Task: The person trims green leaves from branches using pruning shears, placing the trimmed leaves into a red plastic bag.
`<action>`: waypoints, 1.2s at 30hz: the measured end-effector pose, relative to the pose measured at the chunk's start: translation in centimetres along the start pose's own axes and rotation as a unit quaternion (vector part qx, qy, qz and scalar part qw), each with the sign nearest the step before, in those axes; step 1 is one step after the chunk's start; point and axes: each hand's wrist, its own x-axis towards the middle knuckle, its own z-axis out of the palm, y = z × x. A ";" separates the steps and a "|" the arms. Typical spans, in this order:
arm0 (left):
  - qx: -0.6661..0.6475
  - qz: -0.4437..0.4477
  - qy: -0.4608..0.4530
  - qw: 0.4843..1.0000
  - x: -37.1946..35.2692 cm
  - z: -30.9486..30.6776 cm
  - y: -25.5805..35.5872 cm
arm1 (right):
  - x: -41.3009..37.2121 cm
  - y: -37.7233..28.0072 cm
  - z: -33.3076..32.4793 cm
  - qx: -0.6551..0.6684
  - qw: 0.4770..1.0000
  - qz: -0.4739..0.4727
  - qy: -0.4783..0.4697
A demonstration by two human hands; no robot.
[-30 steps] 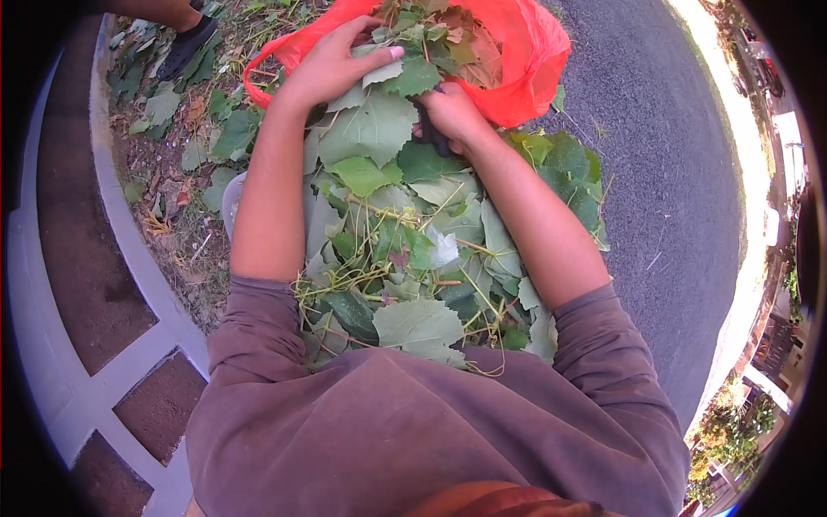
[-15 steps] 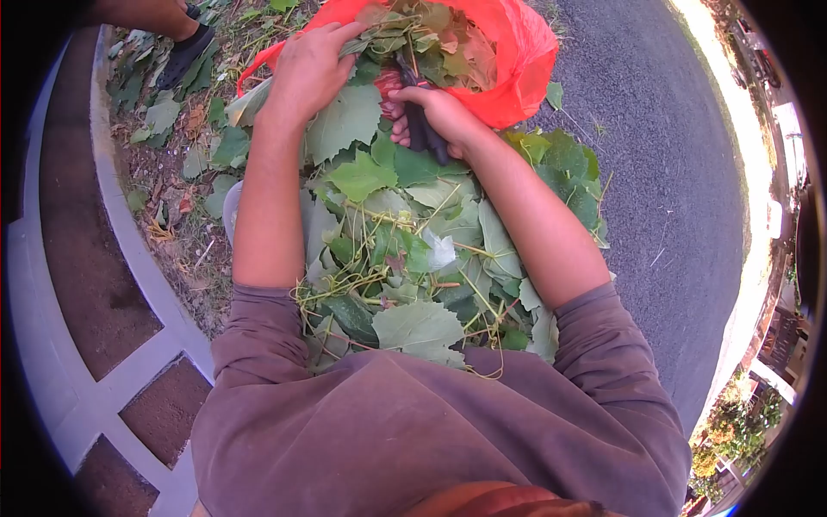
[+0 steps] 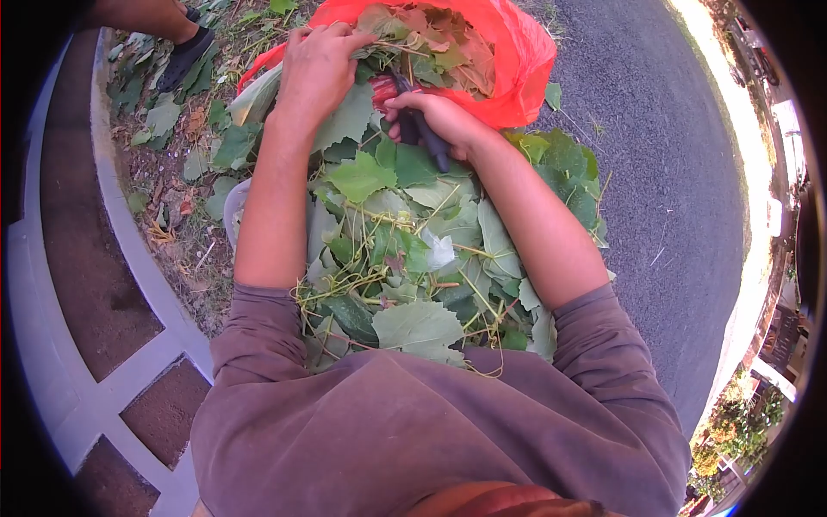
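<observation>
My right hand [image 3: 441, 119] is closed around the dark handles of pruning shears [image 3: 438, 151], whose blades point up at the leaves by the bag's mouth. Just left of them, my left hand [image 3: 319, 71] is closed on leaf stems [image 3: 379, 45], its fingertips bent over the near rim of the red plastic bag [image 3: 525, 65]. Inside the bag lie leaves [image 3: 469, 56], some tinted orange. Beneath both wrists spreads a heap of large green leaves [image 3: 422, 327] with curling tendrils, up against my shirt. The blade tips are hard to make out.
Part of a pale container rim [image 3: 233, 211] shows at the heap's left side. Grey asphalt [image 3: 663, 189] runs along the right. To the left are ground strewn with leaves [image 3: 164, 112], a concrete curb [image 3: 112, 172] and another person's dark shoe [image 3: 185, 59].
My left hand has shifted slightly to the right, with its fingers bent more. The shears have tilted a little in my right hand, and more of their handles shows.
</observation>
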 end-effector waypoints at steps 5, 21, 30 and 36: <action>0.047 -0.089 -0.013 0.995 -0.1 0.5 0.9 | 0.3 0.2 0.0 -0.046 0.999 -0.001 0.008; 0.090 0.001 -0.022 0.996 -0.3 1.9 3.9 | 0.2 -0.9 -0.5 0.044 0.997 -0.036 0.056; -0.065 -0.043 0.017 0.997 -0.3 2.2 2.3 | 0.2 -0.8 -1.1 0.050 0.995 -0.057 0.062; -0.297 -0.195 0.038 0.934 0.4 2.0 -1.8 | 0.4 -0.3 -0.1 0.047 0.994 -0.083 0.056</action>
